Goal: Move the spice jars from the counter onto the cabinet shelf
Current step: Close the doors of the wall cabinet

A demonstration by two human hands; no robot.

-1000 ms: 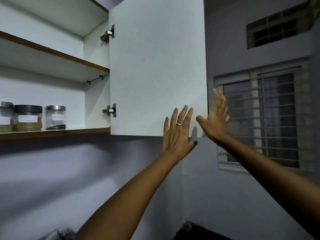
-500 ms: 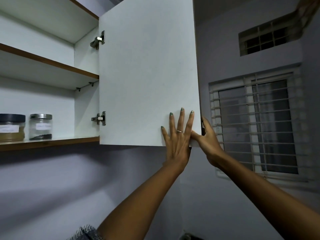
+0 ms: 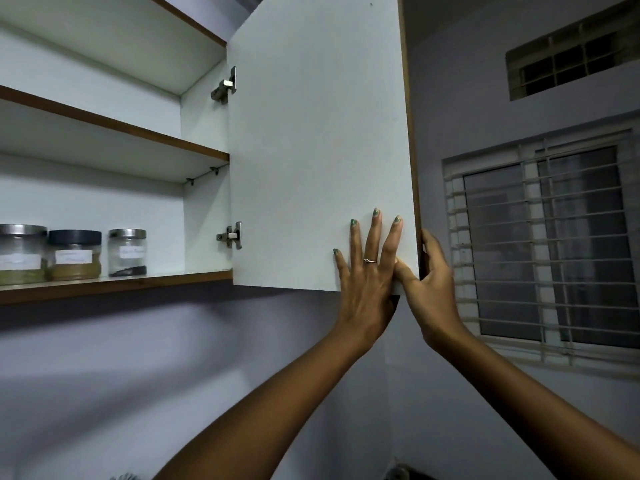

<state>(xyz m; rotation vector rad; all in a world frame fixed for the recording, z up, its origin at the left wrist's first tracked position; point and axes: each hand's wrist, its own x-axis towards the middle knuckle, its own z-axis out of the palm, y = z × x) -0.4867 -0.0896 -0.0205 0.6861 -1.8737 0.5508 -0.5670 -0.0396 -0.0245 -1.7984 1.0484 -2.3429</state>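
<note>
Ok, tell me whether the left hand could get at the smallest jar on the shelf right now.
Probably yes. The left hand only lies flat on the open cabinet door and holds nothing. The smallest jar stands at the right end of the row, with bare shelf between it and the door.

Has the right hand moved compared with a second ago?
Yes. The right hand has come down and in toward the cabinet door; it now grips the door's outer edge near the bottom corner.

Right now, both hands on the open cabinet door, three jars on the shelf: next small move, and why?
Probably swing the cabinet door shut. Three spice jars already stand on the lower shelf, the left hand lies flat on the door's inner face, and the right hand grips its free edge.
</note>
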